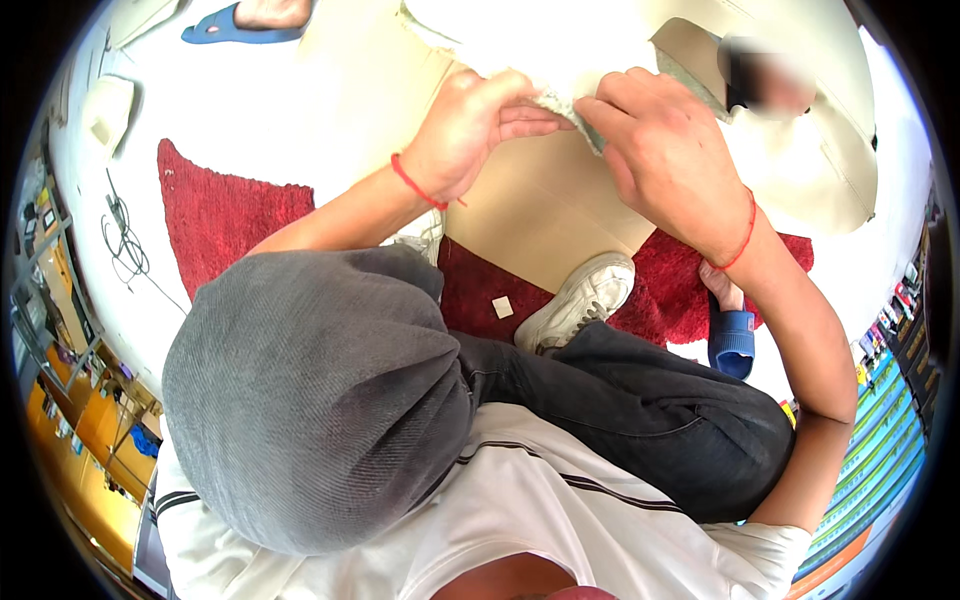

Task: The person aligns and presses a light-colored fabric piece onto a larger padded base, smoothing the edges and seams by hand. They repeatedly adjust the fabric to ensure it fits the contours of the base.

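A pale sheet-like piece with a rough, fuzzy edge point(548, 100) lies at the top middle, so bright that its kind cannot be made out. Its near edge is pinched between the thumb and fingers of my left hand point(470, 130), the fingers running underneath. Close by on the right, my right hand point(665, 150) has its fingers curled over the same edge, where a greyish underside shows. The right fingertips are partly hidden behind the hand. Below both hands lies a tan cardboard sheet point(560, 205).
A dark red rug point(225, 215) lies under the cardboard. My white shoe point(580, 300) rests near its edge. Blue slippers on other people's feet show at upper left point(240, 25) and right point(732, 345). A black cable point(125, 245) lies left; a pale cream piece point(810, 170) lies right.
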Demonstrator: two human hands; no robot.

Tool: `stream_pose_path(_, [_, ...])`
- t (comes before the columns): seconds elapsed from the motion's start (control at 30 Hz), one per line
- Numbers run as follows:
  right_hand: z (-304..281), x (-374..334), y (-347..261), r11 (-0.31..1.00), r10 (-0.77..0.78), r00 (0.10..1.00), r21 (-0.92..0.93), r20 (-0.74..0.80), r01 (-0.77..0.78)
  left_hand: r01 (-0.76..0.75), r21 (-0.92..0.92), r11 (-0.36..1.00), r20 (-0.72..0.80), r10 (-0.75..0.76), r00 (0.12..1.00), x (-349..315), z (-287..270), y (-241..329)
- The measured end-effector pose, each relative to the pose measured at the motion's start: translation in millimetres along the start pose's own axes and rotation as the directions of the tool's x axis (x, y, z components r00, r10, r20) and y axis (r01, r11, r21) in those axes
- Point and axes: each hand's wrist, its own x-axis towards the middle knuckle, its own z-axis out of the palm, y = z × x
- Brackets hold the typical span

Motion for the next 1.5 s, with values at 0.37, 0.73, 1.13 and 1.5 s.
stream_pose_path(0.37, [14.0,-35.9,-7.9,0.998,0.061,0.997,0.027,-0.045,-0.059,0.182,-0.123,0.976,-0.051,-0.189,0.981,1.1,9.5,-26.0])
stream_pose_path(0.73, [20.7,-41.8,-10.4,0.968,0.076,0.994,0.236,0.072,-0.091,0.259,-0.066,0.963,-0.018,-0.261,0.965,-3.0,16.1,-22.0])
stream_pose_path(1.13, [15.2,-16.7,-17.3,0.985,0.124,0.987,0.110,0.104,-0.136,0.272,-0.022,0.962,-0.094,-0.273,0.957,-12.5,-27.9,-43.2])
stream_pose_path(1.5, [73.6,43.5,-2.0,0.980,-0.028,0.982,0.200,0.188,-0.010,0.057,-0.209,0.976,-0.247,-0.109,0.963,-14.5,-92.8,-4.3])
